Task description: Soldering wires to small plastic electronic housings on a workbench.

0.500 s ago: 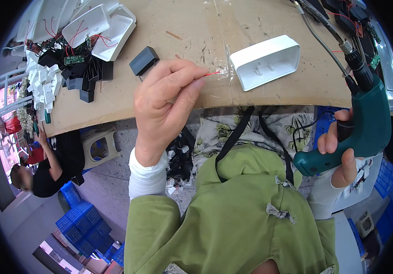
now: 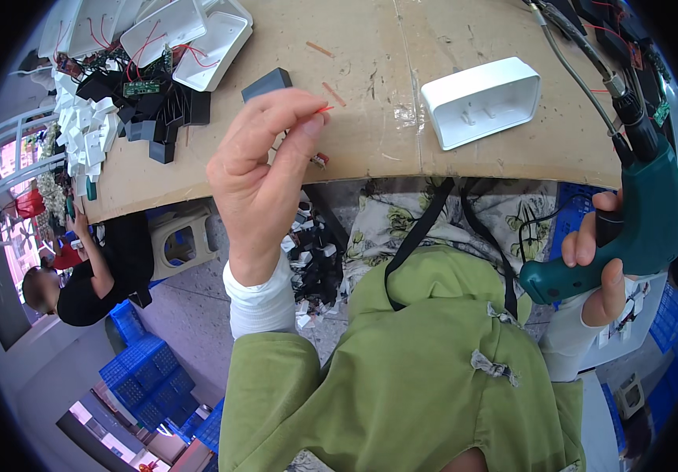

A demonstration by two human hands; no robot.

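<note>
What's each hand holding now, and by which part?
Left hand: a red wire, pinched near its visible tip between thumb and forefinger. Right hand: the green pistol-shaped tool, gripped by its handle.

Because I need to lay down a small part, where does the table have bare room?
Bare tabletop lies between the left hand and the white housing, apart from tape and a brown strip, and between that housing and the green tool. Crowded: far left, with white shells and black boxes, and the far right corner, with dark parts.
</note>
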